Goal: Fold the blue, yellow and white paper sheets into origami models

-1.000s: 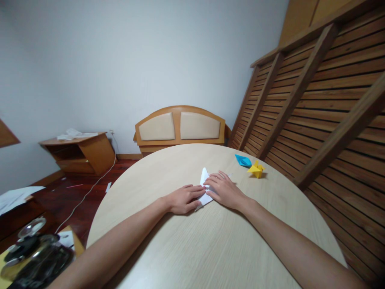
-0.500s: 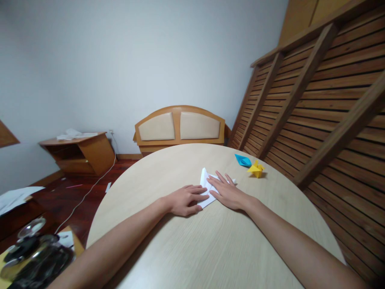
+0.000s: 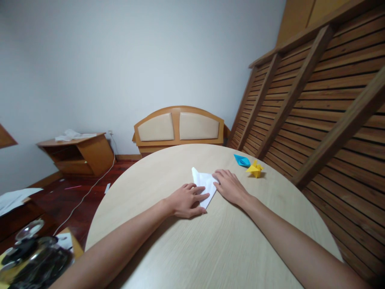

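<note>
A folded white paper [image 3: 203, 183] lies flat on the round pale wooden table [image 3: 210, 249], pointed toward me. My left hand [image 3: 186, 199] rests on its left edge, fingers spread and pressing down. Touching the paper's right edge is my right hand [image 3: 230, 188], palm down, with the fingers curled in a little. Neither hand lifts the paper.
A blue paper figure [image 3: 242, 160] and a yellow paper figure [image 3: 254, 169] sit at the table's far right. A slatted wooden frame [image 3: 315, 104] leans along the right. Beyond the table stand a padded headboard [image 3: 179, 128] and a low wooden cabinet [image 3: 80, 152]. Dark clutter [image 3: 33, 257] sits at lower left.
The white paper has turned and shifted left, its far tip now pointing up-left. My right hand slid off its top to its right edge; my left hand stayed on it.
</note>
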A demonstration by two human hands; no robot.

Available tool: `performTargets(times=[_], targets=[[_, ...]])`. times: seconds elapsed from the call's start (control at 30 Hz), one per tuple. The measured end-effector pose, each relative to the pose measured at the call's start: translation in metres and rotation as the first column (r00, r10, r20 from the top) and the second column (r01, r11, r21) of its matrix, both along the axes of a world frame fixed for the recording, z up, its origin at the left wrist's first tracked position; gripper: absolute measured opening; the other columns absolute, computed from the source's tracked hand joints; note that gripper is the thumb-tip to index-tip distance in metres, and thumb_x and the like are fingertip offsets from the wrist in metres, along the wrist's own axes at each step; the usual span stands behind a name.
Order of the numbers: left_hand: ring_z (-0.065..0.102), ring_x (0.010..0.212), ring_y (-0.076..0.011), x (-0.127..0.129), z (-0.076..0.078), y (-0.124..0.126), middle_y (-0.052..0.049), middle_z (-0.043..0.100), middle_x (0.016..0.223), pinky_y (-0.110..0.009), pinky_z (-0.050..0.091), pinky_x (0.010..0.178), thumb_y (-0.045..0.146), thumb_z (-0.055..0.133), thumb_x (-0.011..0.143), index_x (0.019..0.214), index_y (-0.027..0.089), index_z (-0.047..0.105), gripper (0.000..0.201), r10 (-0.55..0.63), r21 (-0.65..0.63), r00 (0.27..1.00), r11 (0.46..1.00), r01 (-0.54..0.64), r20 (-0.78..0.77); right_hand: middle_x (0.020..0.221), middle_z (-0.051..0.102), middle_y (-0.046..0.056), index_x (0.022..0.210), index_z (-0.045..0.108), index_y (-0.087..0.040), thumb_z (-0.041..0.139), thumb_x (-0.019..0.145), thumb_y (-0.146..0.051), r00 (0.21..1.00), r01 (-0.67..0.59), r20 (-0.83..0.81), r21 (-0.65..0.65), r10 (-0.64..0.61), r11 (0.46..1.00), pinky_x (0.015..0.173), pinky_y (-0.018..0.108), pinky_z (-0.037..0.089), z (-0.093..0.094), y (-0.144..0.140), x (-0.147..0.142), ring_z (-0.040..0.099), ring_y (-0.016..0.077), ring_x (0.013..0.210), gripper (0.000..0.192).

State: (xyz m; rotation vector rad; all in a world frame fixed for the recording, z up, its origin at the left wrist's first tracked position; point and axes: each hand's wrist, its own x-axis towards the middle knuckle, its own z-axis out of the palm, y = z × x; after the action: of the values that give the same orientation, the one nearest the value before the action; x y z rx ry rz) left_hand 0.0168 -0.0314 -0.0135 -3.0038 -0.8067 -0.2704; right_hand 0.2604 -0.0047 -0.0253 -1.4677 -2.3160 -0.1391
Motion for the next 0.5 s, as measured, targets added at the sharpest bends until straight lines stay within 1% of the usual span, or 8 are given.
performTargets(times=[0.03, 0.07, 0.1, 0.13, 0.2, 0.27, 0.37, 0.5], targets=[[0.051, 0.123, -0.0361, 0.0, 0.0, 0.0, -0.014, 0.05, 0.144, -0.052, 0.04, 0.102, 0.061, 0.043, 0.093, 0.143, 0.025, 0.048, 0.062, 0.042, 0.029, 0.999, 0.999, -0.042, 0.001, 0.125, 0.062, 0.013, 0.118, 0.064, -0.018, 0.047, 0.096, -0.027, 0.997, -0.065, -0.03, -0.016, 0.064, 0.998, 0.102, 0.041, 0.041, 0.002, -0.003, -0.004, 0.054, 0.0255, 0.118, 0.029], [0.053, 0.119, -0.0356, 0.0, 0.001, 0.001, -0.014, 0.053, 0.14, -0.051, 0.041, 0.1, 0.062, 0.043, 0.093, 0.143, 0.025, 0.048, 0.062, 0.077, 0.054, 0.997, 0.996, -0.077, 0.002, 0.119, 0.065, 0.011, 0.113, 0.066, -0.018, 0.047, 0.096, -0.028, 0.989, -0.138, -0.054, -0.036, 0.136, 0.99, 0.099, 0.039, 0.043, 0.003, -0.005, -0.007, 0.057, 0.0243, 0.112, 0.026], [0.055, 0.115, -0.0348, -0.001, 0.001, 0.002, -0.015, 0.055, 0.136, -0.05, 0.042, 0.097, 0.061, 0.044, 0.093, 0.142, 0.025, 0.049, 0.062, 0.102, 0.075, 0.995, 0.992, -0.102, 0.003, 0.116, 0.066, 0.01, 0.109, 0.067, -0.019, 0.047, 0.097, -0.03, 0.976, -0.211, -0.07, -0.056, 0.207, 0.976, 0.098, 0.038, 0.044, 0.004, -0.008, -0.01, 0.058, 0.0236, 0.11, 0.026], [0.056, 0.111, -0.0337, -0.002, 0.002, 0.003, -0.015, 0.057, 0.131, -0.05, 0.043, 0.096, 0.061, 0.045, 0.092, 0.142, 0.024, 0.049, 0.062, 0.116, 0.09, 0.993, 0.989, -0.116, 0.005, 0.116, 0.066, 0.01, 0.11, 0.067, -0.019, 0.048, 0.097, -0.032, 0.96, -0.275, -0.081, -0.074, 0.269, 0.959, 0.099, 0.038, 0.044, 0.004, -0.01, -0.013, 0.058, 0.0234, 0.111, 0.026], [0.057, 0.106, -0.0316, -0.006, 0.004, 0.007, -0.014, 0.059, 0.123, -0.048, 0.044, 0.095, 0.06, 0.047, 0.092, 0.14, 0.024, 0.05, 0.061, 0.105, 0.101, 0.994, 0.989, -0.105, 0.01, 0.122, 0.065, 0.009, 0.116, 0.067, -0.02, 0.05, 0.096, -0.037, 0.935, -0.352, -0.089, -0.11, 0.343, 0.93, 0.101, 0.039, 0.042, 0.004, -0.014, -0.016, 0.057, 0.0241, 0.114, 0.03], [0.057, 0.106, -0.0303, -0.011, 0.005, 0.011, -0.013, 0.06, 0.118, -0.046, 0.043, 0.097, 0.057, 0.049, 0.091, 0.137, 0.023, 0.054, 0.057, 0.054, 0.089, 0.998, 0.995, -0.055, 0.018, 0.127, 0.064, 0.01, 0.123, 0.064, -0.02, 0.054, 0.094, -0.044, 0.927, -0.375, -0.089, -0.147, 0.365, 0.915, 0.105, 0.042, 0.04, 0.004, -0.017, -0.016, 0.056, 0.0256, 0.119, 0.039], [0.058, 0.106, -0.0277, -0.017, 0.006, 0.016, -0.013, 0.059, 0.115, -0.041, 0.044, 0.098, 0.05, 0.05, 0.093, 0.133, 0.022, 0.058, 0.05, -0.021, 0.039, 0.999, 0.999, 0.02, 0.034, 0.135, 0.06, 0.011, 0.129, 0.062, -0.019, 0.059, 0.089, -0.052, 0.924, -0.382, -0.08, -0.182, 0.374, 0.906, 0.109, 0.045, 0.037, 0.006, -0.018, -0.013, 0.051, 0.0286, 0.126, 0.052], [0.059, 0.102, -0.0247, -0.021, 0.003, 0.02, -0.012, 0.06, 0.117, -0.037, 0.047, 0.093, 0.042, 0.049, 0.095, 0.131, 0.023, 0.06, 0.042, -0.037, 0.006, 0.997, 0.999, 0.036, 0.065, 0.143, 0.054, 0.011, 0.133, 0.06, -0.02, 0.059, 0.088, -0.043, 0.912, -0.409, -0.065, -0.214, 0.404, 0.887, 0.113, 0.047, 0.033, 0.008, -0.018, -0.01, 0.045, 0.0299, 0.134, 0.051]])
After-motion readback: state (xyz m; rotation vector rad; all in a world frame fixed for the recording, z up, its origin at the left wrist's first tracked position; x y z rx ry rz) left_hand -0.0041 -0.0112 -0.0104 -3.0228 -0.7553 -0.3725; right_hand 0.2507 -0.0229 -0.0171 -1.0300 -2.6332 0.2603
